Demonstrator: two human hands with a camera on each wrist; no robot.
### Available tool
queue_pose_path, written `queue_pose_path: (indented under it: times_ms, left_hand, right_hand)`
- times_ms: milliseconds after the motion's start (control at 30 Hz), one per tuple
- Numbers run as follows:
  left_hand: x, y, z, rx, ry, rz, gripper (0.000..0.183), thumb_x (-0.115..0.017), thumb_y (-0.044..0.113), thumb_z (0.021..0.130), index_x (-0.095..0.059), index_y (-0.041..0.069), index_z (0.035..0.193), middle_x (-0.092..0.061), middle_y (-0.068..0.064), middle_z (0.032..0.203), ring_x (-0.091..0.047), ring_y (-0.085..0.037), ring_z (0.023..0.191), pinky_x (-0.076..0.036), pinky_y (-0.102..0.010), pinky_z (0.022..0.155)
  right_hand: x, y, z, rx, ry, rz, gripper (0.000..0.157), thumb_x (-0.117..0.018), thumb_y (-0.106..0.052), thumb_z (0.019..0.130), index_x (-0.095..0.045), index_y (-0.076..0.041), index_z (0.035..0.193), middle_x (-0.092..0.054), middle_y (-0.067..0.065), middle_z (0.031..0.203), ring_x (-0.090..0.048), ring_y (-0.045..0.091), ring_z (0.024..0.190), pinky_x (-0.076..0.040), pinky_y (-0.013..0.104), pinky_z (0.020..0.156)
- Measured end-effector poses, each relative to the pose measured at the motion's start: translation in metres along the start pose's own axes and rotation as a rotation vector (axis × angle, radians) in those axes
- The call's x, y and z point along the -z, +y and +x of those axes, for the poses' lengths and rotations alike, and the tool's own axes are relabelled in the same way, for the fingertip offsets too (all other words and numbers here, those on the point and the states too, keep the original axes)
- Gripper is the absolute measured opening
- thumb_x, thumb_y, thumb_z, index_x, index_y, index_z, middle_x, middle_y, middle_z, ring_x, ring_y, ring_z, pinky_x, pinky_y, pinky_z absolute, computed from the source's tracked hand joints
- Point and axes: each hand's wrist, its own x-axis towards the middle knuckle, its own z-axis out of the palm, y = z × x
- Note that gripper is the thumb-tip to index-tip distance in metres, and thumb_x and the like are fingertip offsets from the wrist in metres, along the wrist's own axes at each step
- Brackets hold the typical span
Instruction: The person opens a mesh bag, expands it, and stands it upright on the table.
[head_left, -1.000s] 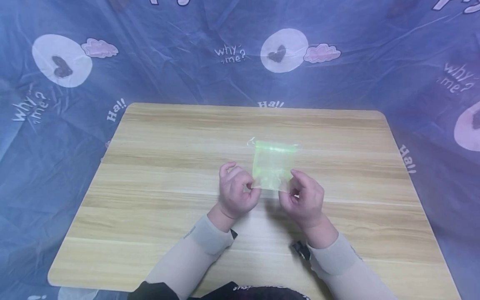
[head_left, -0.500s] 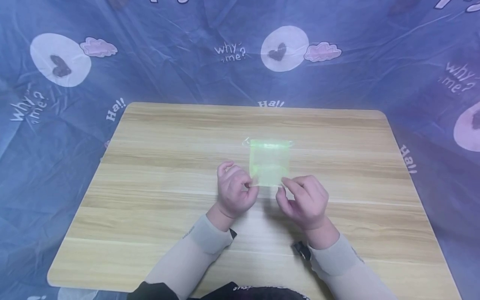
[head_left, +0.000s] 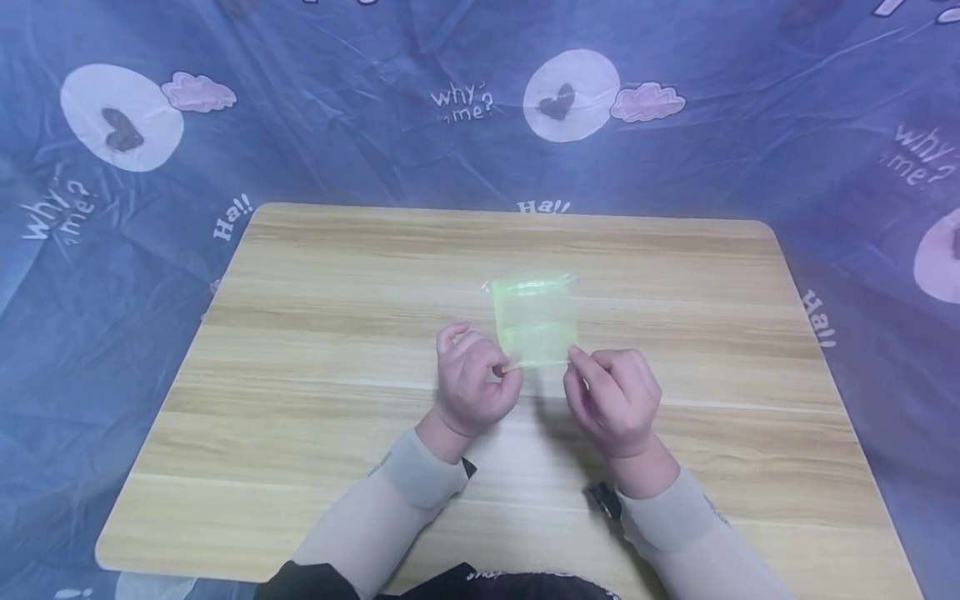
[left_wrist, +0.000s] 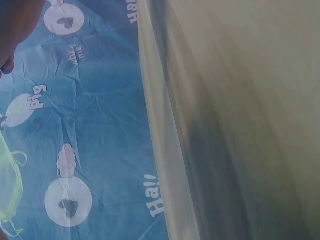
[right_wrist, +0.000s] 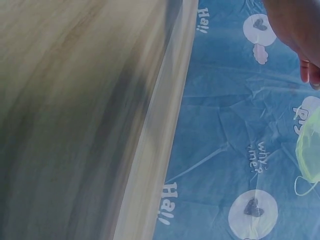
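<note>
A sheer yellow-green drawstring pouch (head_left: 536, 321) is stretched between both hands over the middle of the table. My left hand (head_left: 477, 379) pinches its near left corner between thumb and forefinger. At the near right corner, my right hand (head_left: 615, 400) pinches the edge with thumb and fingertips. The gathered band and thin cord loops lie at the pouch's far end. In the left wrist view, only part of the pouch (left_wrist: 10, 185) and its cord show at the left edge. The right wrist view catches the pouch (right_wrist: 310, 147) at its right edge, below part of the right hand (right_wrist: 297, 30).
The wooden table (head_left: 337, 292) has rounded corners and light grain. Behind it and at both sides hangs a blue cloth (head_left: 360, 125) printed with words and white ovals. Grey bands (head_left: 427, 471) wrap both wrists.
The right hand's fingers have shifted their hold at the near right corner, pulling back and then pinching again. The pouch has moved slightly left and tilted a little.
</note>
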Motion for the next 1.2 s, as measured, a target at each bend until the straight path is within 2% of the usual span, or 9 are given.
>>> queue_pose_path:
  times_ms: [267,367,533,700,933,1200]
  left_hand:
    - [-0.0004,0.0007,0.0004,-0.018,0.000,0.021,0.014,-0.061,0.000,0.075,-0.052,0.009,0.081,-0.049,0.003,0.063,-0.050,-0.015,0.055,-0.046,-0.053,0.086]
    - [-0.0001,0.0008,0.0004,-0.023,-0.001,0.026,0.013,-0.063,0.002,0.079,-0.052,0.009,0.081,-0.049,0.004,0.063,-0.050,-0.015,0.055,-0.046,-0.053,0.086]
    - [0.0004,0.0009,0.0004,-0.029,0.002,0.031,0.015,-0.065,0.005,0.087,-0.052,0.010,0.079,-0.049,0.003,0.062,-0.050,-0.015,0.055,-0.046,-0.053,0.086]
    - [0.0001,0.0010,-0.0008,-0.035,0.004,0.029,0.016,-0.065,0.006,0.089,-0.053,0.009,0.079,-0.049,0.004,0.062,-0.050,-0.015,0.055,-0.046,-0.054,0.086]
    - [-0.0004,0.0014,-0.0021,-0.029,0.024,0.030,0.012,-0.062,-0.001,0.079,-0.055,0.009,0.079,-0.051,0.003,0.061,-0.050,-0.015,0.054,-0.046,-0.054,0.086]
    - [-0.0009,0.0023,-0.0010,0.015,0.061,0.029,0.020,-0.057,-0.009,0.072,-0.064,0.006,0.084,-0.052,0.003,0.059,-0.049,-0.016,0.053,-0.047,-0.054,0.084]
  right_hand:
    - [-0.0015,0.0003,-0.0034,0.000,0.014,0.000,0.011,-0.065,0.009,0.081,-0.071,0.004,0.074,-0.051,0.009,0.057,-0.037,0.023,0.046,-0.031,0.031,0.041]
    - [-0.0011,-0.0001,-0.0038,-0.007,0.007,-0.002,0.008,-0.066,0.007,0.080,-0.073,0.003,0.079,-0.051,0.010,0.061,-0.038,0.024,0.049,-0.032,0.033,0.044]
    - [-0.0003,-0.0006,-0.0032,-0.014,-0.015,-0.035,0.020,-0.063,0.008,0.079,-0.078,0.001,0.090,-0.051,0.011,0.065,-0.038,0.025,0.052,-0.030,0.035,0.047]
    - [-0.0012,-0.0012,-0.0035,-0.002,-0.013,-0.046,0.016,-0.065,0.010,0.080,-0.077,0.001,0.085,-0.048,0.008,0.060,-0.036,0.024,0.049,-0.028,0.034,0.045]
    - [-0.0034,-0.0022,-0.0050,-0.009,0.021,-0.024,0.009,-0.071,0.012,0.076,-0.073,0.003,0.073,-0.048,0.009,0.058,-0.035,0.024,0.047,-0.028,0.033,0.043]
    - [-0.0009,-0.0027,-0.0056,-0.075,0.013,0.004,0.003,-0.068,0.004,0.077,-0.070,0.005,0.079,-0.052,0.012,0.060,-0.039,0.027,0.048,-0.032,0.036,0.046]
